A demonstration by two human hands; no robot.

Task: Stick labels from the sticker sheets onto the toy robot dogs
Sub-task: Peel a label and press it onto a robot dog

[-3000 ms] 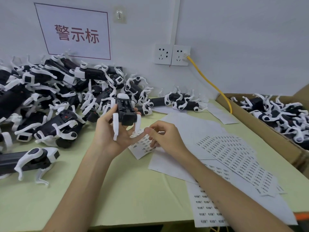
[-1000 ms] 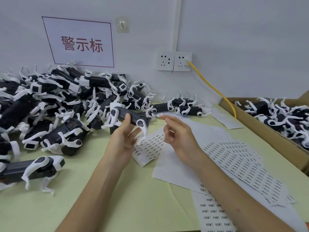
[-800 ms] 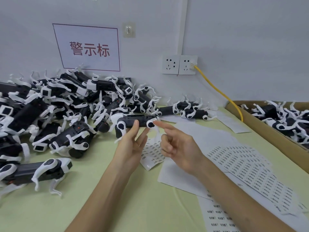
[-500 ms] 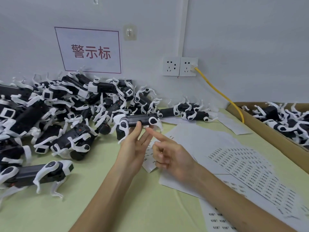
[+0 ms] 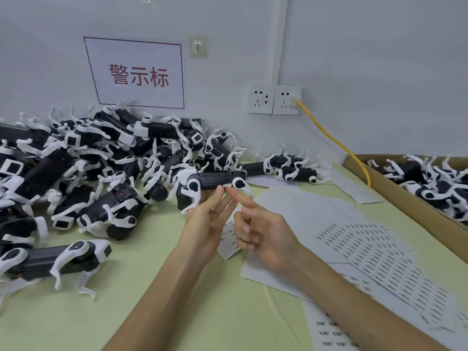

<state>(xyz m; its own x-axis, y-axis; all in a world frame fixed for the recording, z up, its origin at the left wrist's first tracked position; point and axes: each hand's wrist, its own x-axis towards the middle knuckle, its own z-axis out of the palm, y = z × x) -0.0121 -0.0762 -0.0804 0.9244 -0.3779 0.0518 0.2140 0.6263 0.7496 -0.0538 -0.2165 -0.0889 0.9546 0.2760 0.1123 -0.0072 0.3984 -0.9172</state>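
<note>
My left hand [image 5: 207,224] holds a black toy robot dog [image 5: 215,179] with white legs up above the table, lying sideways on my fingertips. A small white label [image 5: 227,185] sits on the dog's lower edge near its right end. My right hand [image 5: 263,233] is just below it, index finger stretched out with the tip touching the dog under the label, other fingers curled. A small sticker sheet [image 5: 229,239] lies under my hands. More sticker sheets [image 5: 374,257] are spread on the table at the right.
A large pile of robot dogs [image 5: 83,168] covers the left of the green table [image 5: 152,312]. A cardboard box [image 5: 395,196] holding more dogs stands at the right. A yellow cable [image 5: 336,145] runs from the wall socket [image 5: 274,99] behind the box.
My left hand turned the dog from upright to lying sideways and raised it. My right hand brought a label from the sheet to the dog; the label now sits on it.
</note>
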